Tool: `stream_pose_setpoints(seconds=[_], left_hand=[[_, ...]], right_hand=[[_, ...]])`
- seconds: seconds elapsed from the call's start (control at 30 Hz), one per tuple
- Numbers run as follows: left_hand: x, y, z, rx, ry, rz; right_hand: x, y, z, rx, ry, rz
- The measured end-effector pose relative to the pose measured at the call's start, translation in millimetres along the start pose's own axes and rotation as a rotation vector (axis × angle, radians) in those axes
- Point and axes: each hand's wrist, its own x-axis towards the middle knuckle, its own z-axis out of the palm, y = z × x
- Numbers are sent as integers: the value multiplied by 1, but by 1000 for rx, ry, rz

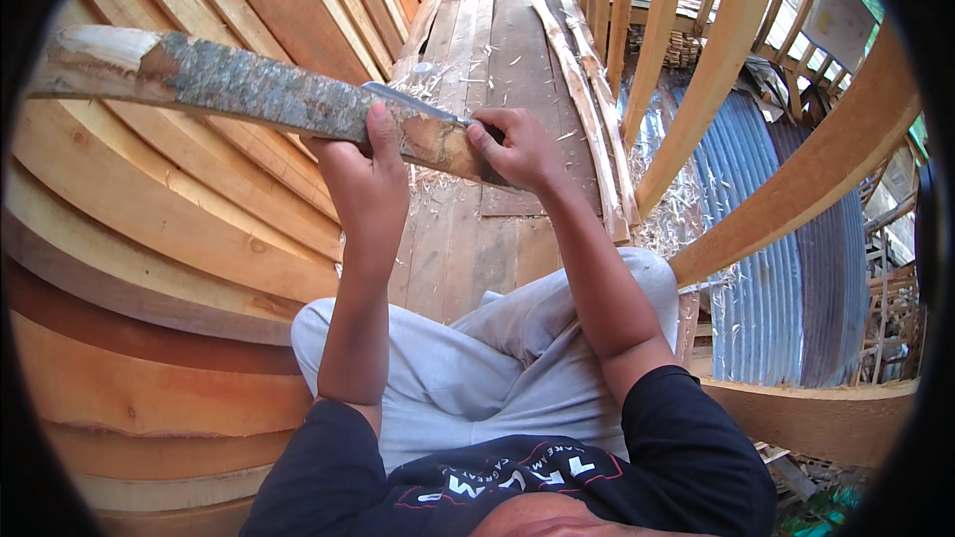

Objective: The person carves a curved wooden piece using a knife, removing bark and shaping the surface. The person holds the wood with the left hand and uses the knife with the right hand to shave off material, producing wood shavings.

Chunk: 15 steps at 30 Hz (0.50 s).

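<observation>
A long wooden plank with rough grey bark (259,89) slants across in front of me, from the far left to just beyond my right hand. Pale bare wood shows at its left end and again near its right end. My left hand (370,154) grips the plank from below, its thumb up against the bark. My right hand (512,147) is closed round the handle of a knife, most of which the fingers hide. The knife's blade (413,103) points left and lies along the plank's upper edge, close to my left thumb.
Sawn boards (179,209) stand stacked along my left. Wood shavings litter the plank floor (468,50). Long peeled strips (582,99) lie right of it. Upright timber posts (711,80) line the right side, with corrugated metal sheets (756,259) lower down beyond them. My crossed legs (477,358) are below.
</observation>
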Motion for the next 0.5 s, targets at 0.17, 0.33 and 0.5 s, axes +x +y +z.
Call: stream_pose_setpoints(seconds=[0.17,0.33,0.5], left_hand=[[5,-8,-23,17,-211,10],[6,-3,-79,-113,-360,-214],[-4,6,-161,-47,-418,-207]], right_hand=[[-4,16,36,-89,342,-71],[-8,32,53,-19,330,128],[-10,48,82,394,124,238]])
